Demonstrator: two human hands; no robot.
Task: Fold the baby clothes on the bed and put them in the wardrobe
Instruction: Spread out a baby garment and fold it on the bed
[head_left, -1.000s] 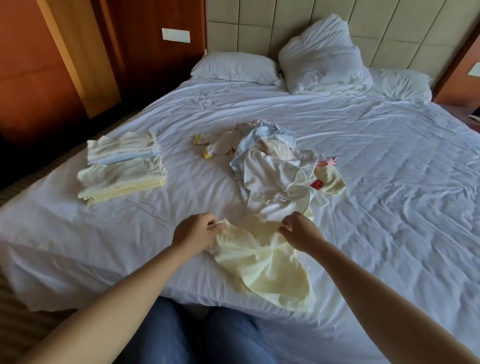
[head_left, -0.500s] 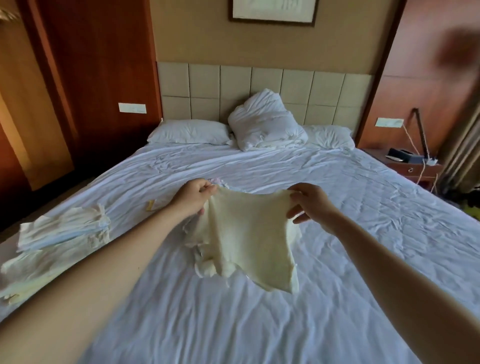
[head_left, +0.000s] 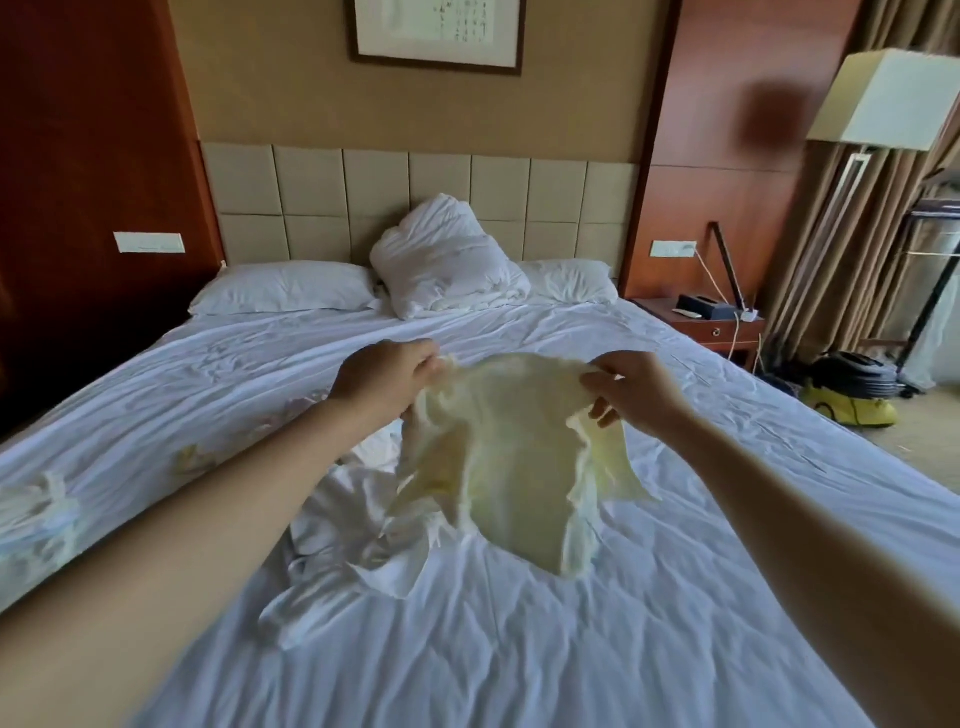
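A pale yellow baby top (head_left: 498, 467) is held spread above the middle of the bed (head_left: 675, 623), its upper corners pinched by the left hand (head_left: 384, 376) and the right hand (head_left: 631, 395), each closed on the cloth; shaking-out is judged in hand, and laying it flat for folding is called for next

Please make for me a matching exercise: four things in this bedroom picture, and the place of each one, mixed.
Things: 1 yellow garment; 2 framed picture; 3 floor lamp; 4 folded clothes.
Places: A above the headboard; B held by left hand and right hand; C on the bed, left edge; D beside the curtains.
Pairs: 1-B; 2-A; 3-D; 4-C.
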